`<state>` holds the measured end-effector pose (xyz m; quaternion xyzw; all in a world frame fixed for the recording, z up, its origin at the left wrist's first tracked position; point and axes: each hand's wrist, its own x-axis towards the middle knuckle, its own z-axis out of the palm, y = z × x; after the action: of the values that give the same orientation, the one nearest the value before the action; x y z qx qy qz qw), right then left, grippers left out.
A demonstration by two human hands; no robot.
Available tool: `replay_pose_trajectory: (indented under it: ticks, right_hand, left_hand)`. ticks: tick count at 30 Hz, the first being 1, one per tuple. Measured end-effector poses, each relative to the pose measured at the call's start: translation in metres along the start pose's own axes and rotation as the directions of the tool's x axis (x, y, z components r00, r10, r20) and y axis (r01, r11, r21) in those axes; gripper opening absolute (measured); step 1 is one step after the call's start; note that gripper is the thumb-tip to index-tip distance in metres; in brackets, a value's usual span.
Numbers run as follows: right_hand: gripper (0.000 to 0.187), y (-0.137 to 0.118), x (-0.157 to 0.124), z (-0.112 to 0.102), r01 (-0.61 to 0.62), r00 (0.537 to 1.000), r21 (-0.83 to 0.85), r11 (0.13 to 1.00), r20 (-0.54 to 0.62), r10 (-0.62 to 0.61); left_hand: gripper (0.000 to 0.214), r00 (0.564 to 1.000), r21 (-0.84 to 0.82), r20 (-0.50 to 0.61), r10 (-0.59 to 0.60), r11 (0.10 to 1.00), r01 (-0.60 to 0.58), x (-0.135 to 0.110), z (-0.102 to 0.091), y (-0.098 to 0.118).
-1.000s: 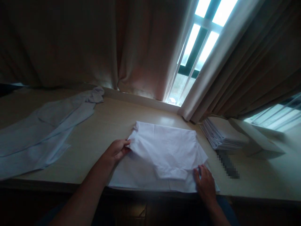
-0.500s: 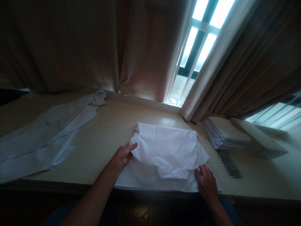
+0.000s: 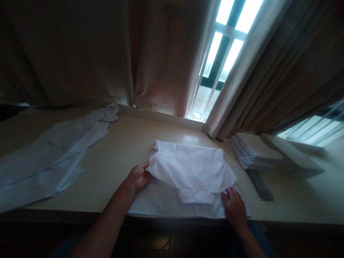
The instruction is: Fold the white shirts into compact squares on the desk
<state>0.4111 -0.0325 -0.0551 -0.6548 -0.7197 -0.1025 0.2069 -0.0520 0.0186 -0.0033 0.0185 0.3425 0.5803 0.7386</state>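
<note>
Left hand [image 3: 138,176], lower centre of frame: fingers curled, pinching the left edge of the upper fold of a white cloth [image 3: 188,172]; right hand [image 3: 235,208], lower right: fingers together and flat, pressing the cloth's near right corner onto the table [image 3: 120,143]. White cloth: partly folded, centre of frame, lying near the table's front edge. Surroundings: loose pale garment [image 3: 51,154] at left, well apart; stack of folded white cloths [image 3: 251,152] at right beside a pale box [image 3: 291,157]; curtains [image 3: 80,53] and window [image 3: 228,39] across the top.
</note>
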Motion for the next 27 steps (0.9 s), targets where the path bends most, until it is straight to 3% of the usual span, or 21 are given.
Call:
replay_pose_trajectory:
  ticks: [3, 8, 13, 22, 27]
  right_hand:
    - [0.05, -0.001, 0.0, -0.001, -0.002, 1.0, -0.01, 1.0, 0.001, 0.002]
    - [0.05, 0.0, 0.0, -0.001, 0.013, 1.0, -0.019, 1.0, 0.006, -0.013]
    - [0.05, 0.0, 0.001, 0.0, 0.016, 1.0, -0.023, 1.0, 0.006, -0.015]
    - [0.049, 0.002, 0.0, 0.001, 0.035, 0.999, -0.022, 0.999, -0.006, -0.035]
    - [0.05, 0.003, 0.0, 0.002, 0.034, 0.999, -0.01, 0.999, -0.007, -0.035]
  left_hand:
    - [0.041, 1.0, 0.001, 0.002, -0.028, 1.0, 0.028, -0.004, 0.005, 0.001]
    - [0.043, 0.99, 0.004, 0.137, -0.02, 1.0, 0.019, -0.017, 0.016, -0.01]
    - [0.049, 0.993, 0.095, 0.042, 0.109, 0.989, -0.113, -0.021, 0.019, -0.027]
    - [0.043, 0.997, -0.064, -0.059, 0.056, 0.996, -0.06, -0.018, 0.038, -0.035]
    - [0.036, 0.993, 0.08, -0.101, 0.061, 0.995, -0.053, -0.028, 0.03, -0.031]
